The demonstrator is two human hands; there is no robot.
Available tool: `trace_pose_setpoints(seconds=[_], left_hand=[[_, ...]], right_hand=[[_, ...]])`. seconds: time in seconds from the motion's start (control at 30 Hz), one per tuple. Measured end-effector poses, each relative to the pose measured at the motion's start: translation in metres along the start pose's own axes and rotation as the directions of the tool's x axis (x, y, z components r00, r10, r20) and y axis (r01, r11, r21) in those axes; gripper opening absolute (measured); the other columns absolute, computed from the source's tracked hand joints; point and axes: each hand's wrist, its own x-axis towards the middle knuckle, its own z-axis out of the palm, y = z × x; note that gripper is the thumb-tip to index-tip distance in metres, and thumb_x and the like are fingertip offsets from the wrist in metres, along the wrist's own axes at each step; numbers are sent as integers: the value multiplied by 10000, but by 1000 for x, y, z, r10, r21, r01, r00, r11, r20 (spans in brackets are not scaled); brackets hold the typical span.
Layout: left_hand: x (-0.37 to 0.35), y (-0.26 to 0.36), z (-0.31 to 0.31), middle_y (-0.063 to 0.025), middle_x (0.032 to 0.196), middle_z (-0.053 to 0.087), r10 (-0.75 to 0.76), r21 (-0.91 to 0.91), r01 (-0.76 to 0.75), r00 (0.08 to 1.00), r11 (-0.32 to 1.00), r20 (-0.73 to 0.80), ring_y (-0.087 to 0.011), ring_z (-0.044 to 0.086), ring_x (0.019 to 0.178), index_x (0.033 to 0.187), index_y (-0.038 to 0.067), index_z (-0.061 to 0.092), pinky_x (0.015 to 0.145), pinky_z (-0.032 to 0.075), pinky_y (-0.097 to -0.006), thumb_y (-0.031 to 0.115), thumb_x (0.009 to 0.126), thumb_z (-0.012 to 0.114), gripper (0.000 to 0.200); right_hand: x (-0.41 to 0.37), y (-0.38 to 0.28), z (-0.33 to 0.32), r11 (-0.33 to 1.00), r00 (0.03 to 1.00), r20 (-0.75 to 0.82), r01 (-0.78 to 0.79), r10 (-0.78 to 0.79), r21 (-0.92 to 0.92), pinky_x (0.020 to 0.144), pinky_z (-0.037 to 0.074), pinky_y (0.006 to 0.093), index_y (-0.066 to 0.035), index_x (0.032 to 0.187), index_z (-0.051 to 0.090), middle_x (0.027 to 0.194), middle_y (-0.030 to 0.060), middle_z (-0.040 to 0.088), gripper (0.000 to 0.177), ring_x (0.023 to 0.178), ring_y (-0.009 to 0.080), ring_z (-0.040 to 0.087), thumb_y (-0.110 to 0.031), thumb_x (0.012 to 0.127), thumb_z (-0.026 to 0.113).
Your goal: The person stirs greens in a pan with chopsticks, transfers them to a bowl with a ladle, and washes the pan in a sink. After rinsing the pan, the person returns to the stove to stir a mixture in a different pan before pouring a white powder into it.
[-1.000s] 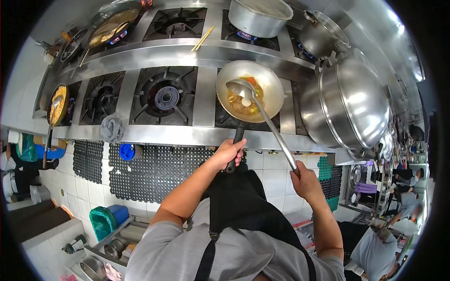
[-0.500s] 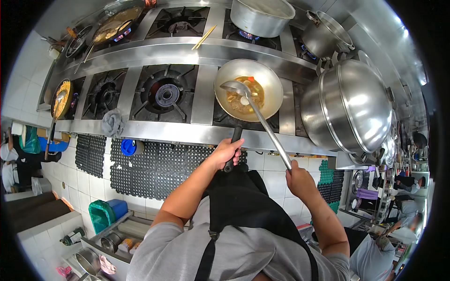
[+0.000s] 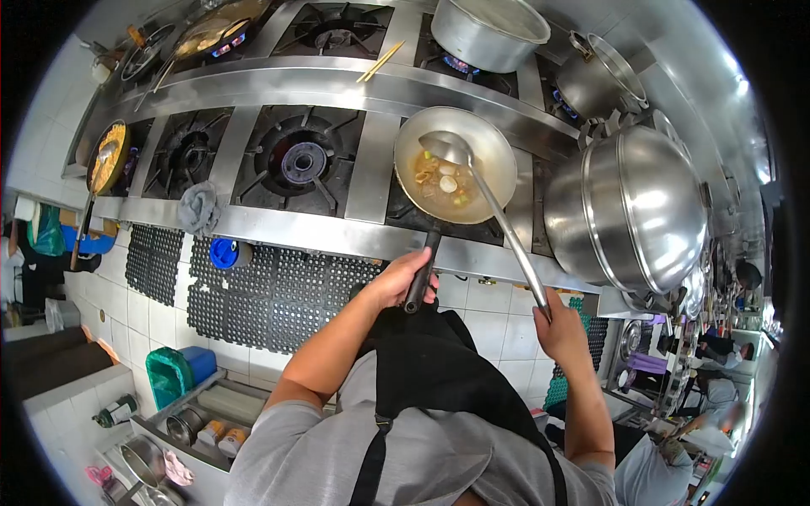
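Observation:
My left hand [image 3: 403, 280] is wrapped round the black handle of a light-coloured frying pan [image 3: 496, 160], which sits over a front burner at the stove's edge. In the pan lies brownish saucy food [image 3: 440, 181] with pale round slices and green bits. My right hand [image 3: 560, 327] grips the end of a long metal ladle [image 3: 516, 243]. The ladle's bowl is inside the pan, over the far part of the food, with its rounded underside facing up.
Right of the pan stands a big domed steel pot [image 3: 658, 211]. A pot [image 3: 489, 38] sits over a flame behind, near chopsticks [image 3: 381, 61]. Another food pan [image 3: 108, 156] stands far left; a grey cloth [image 3: 199, 208] lies on the front edge. Other people are at right.
The ladle's bowl has moved right and slightly up across the pan, and my right hand has shifted right and down. The food has spread differently. My left hand keeps the pan handle.

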Motion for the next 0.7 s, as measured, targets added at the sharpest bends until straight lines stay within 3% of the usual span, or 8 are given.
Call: trace_pose_setpoints(seconds=[0.03, 0.07, 0.2, 0.3, 0.47, 0.53, 0.6, 0.7], left_hand=[[6, -11, -19, -128, 923, 655, -2, -161, 35, 980, 986, 199, -274, 679, 794, 1086, 47, 524, 716, 565, -388, 544, 975, 402, 524], [11, -23, -37, -128, 923, 655, -1, -171, 35, 980, 985, 198, -274, 679, 794, 1086, 47, 524, 716, 565, -388, 544, 975, 402, 524], [34, -64, -99, -114, 987, 638, -72, -145, 77, 996, 986, 44, -288, 661, 872, 1094, 58, 517, 784, 546, -402, 493, 978, 448, 456], [47, -87, -133, -107, 997, 616, -65, -139, 21, 944, 990, -324, -252, 650, 857, 1133, 83, 469, 723, 549, -379, 355, 958, 550, 333], [65, -101, -162, -77, 1060, 617, 51, -192, -189, 829, 963, -556, -217, 640, 852, 1371, 153, 228, 681, 543, -354, 228, 857, 708, 708], [65, -95, -161, -71, 1075, 623, 61, -166, -179, 836, 970, -546, -204, 639, 849, 1386, 145, 235, 679, 539, -343, 220, 858, 706, 711], [64, -93, -160, -65, 1089, 629, 76, -133, -171, 843, 976, -532, -192, 638, 846, 1400, 138, 242, 676, 536, -332, 213, 860, 704, 715], [66, -91, -158, -54, 1075, 642, 69, -133, -164, 845, 978, -530, -173, 636, 853, 1385, 128, 312, 673, 533, -318, 208, 866, 699, 652]], right_hand=[[-1, -2, -3, 996, 1000, 9, -27, 26, 87, 635, 475, 542, -81, 1172, 507, 721, 223, 642, 320, 708, 454, 620, -137, 868, 594], [-1, -3, -3, 996, 1000, 16, -25, 23, 80, 635, 475, 542, -81, 1172, 507, 721, 223, 642, 320, 708, 454, 620, -137, 868, 594], [6, 5, 6, 999, 999, 49, -24, 22, 43, 638, 465, 533, -66, 1190, 510, 715, 238, 627, 347, 723, 469, 608, -129, 862, 602], [6, -1, -5, 999, 999, 43, -17, 15, 45, 642, 467, 529, -63, 1175, 527, 721, 238, 624, 336, 729, 468, 608, -123, 854, 609], [-23, -16, -34, 984, 990, 86, -126, 115, 127, 606, 461, 463, -46, 1086, 569, 675, 215, 585, 255, 686, 449, 596, -110, 844, 618], [-30, -20, -36, 984, 985, 112, -141, 128, 110, 596, 453, 446, -36, 1058, 566, 656, 203, 567, 238, 668, 440, 588, -113, 841, 624], [-35, -9, -25, 988, 995, 92, -55, 42, 142, 510, 405, 364, -1, 1043, 579, 589, 148, 515, 230, 491, 277, 501, -81, 834, 631], [-35, -8, -20, 988, 995, 79, -63, 53, 140, 510, 408, 371, -7, 1019, 569, 585, 155, 504, 210, 492, 297, 503, -92, 836, 629]])
